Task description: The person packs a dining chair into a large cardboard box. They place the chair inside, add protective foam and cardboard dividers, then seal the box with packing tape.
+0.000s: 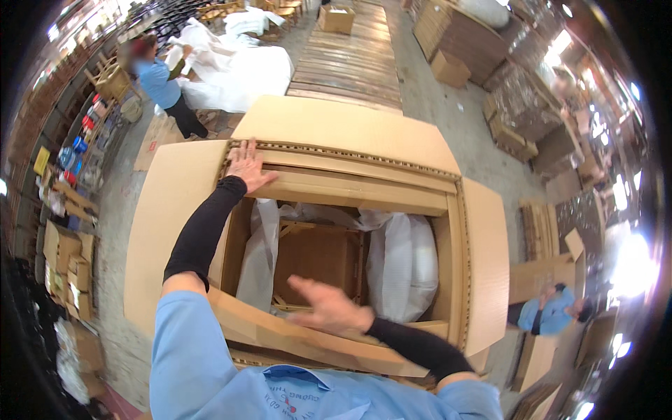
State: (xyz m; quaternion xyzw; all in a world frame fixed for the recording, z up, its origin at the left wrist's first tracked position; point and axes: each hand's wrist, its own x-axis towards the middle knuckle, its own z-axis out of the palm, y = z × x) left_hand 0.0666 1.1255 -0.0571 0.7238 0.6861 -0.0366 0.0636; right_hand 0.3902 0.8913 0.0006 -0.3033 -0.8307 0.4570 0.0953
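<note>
A large cardboard box (350, 106) stands open in front of me with its flaps folded outward. My left hand (248, 168) lies on its far left corner, fingers spread over the inner cardboard frame (357, 187). Above the near part of the opening, my right hand (329, 308) is held with its fingers stretched out, slightly blurred and apparently empty. Inside the box, white foam wrap (402, 266) covers bulky pieces at both sides. Between them a brown panel (318, 262) with wooden edges shows deeper down. My right hand hides part of it.
A person in a blue shirt (159, 80) handles white foam sheeting (241, 70) at the far left. Another person (549, 311) is at the right. A slatted wooden platform (346, 59) runs behind the box. Stacked cartons (458, 31) stand far right; more boxes (70, 273) line the left.
</note>
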